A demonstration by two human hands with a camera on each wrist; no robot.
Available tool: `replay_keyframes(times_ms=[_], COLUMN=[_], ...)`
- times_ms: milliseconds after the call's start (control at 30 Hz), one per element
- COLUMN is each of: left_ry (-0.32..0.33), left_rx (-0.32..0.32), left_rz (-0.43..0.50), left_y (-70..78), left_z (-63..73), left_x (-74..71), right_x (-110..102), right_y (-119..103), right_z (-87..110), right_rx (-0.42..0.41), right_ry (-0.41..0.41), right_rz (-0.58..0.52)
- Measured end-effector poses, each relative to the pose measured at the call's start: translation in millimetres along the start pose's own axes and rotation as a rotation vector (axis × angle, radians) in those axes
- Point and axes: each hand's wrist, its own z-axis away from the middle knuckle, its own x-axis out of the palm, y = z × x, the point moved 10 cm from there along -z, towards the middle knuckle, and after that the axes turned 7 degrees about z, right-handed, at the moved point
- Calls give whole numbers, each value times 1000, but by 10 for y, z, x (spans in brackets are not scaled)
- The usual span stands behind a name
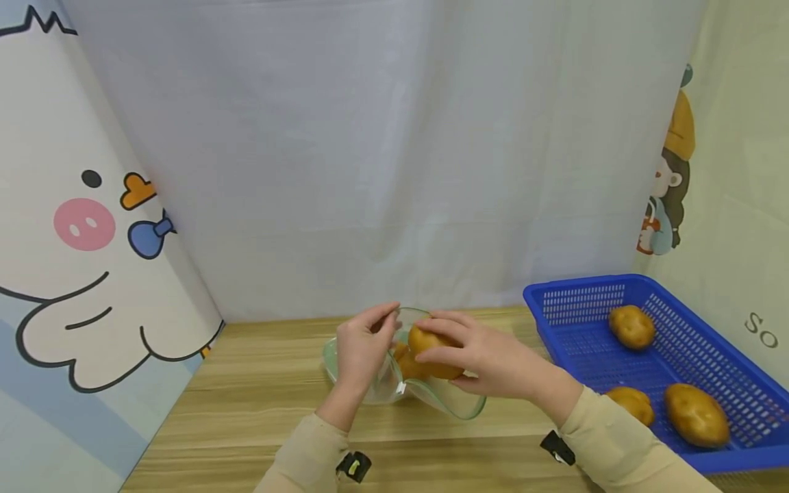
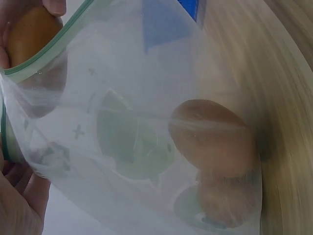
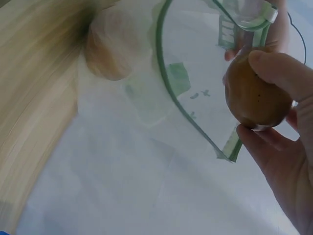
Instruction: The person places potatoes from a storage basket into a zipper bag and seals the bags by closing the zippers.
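My right hand (image 1: 496,352) grips a potato (image 1: 422,339) at the mouth of a clear zip bag (image 1: 383,392) with a green seal strip. In the right wrist view, thumb and fingers hold this potato (image 3: 259,95) from opposite sides. At the bag's other side, my left hand (image 1: 362,348) pinches its rim and the mouth gapes. Through the printed plastic in the left wrist view, one potato (image 2: 212,137) and a second potato (image 2: 227,198) lie at the bag's bottom, near the tabletop.
On the right stands a blue plastic basket (image 1: 582,366) with a potato (image 1: 631,327) at its back and two more, one potato (image 1: 696,415) and another potato (image 1: 633,404), near its front. Behind the wooden table (image 1: 259,397) hangs a pale curtain (image 1: 370,157).
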Motion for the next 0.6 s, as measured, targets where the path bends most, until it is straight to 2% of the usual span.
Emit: replay_keyframes(times_ms=[167, 367, 500, 600], left_ry=[-6, -3, 7, 9], left_rx=[0, -13, -10, -5], left_rz=[1, 21, 12, 2], left_y=[15, -18, -17, -13], left_z=[0, -14, -19, -16], left_x=[9, 11, 2, -3], right_x=[52, 102, 88, 55], right_y=[-75, -69, -85, -97], right_z=[0, 3, -8, -9], right_rx=[-79, -76, -91, -96], right_ry=[34, 11, 26, 40], right_rz=[101, 130, 161, 144])
